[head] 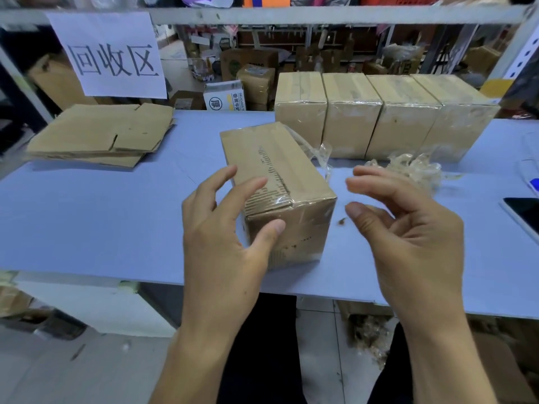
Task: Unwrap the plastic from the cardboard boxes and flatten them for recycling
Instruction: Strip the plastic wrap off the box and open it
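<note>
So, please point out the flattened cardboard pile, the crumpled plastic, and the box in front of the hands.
flattened cardboard pile [99, 135], head view, top sheet
crumpled plastic [414, 167], head view, middle
box [274, 170], head view, top face

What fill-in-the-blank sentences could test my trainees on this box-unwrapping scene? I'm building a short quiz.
1. Behind the near box, a row of ____ wrapped boxes stands on the table.
2. The flattened cardboard lies on the table's ____ side.
3. The ____ hand's thumb rests on the near box.
4. The crumpled plastic lies just beyond the ____ hand.

Missing words: four; left; left; right
</note>
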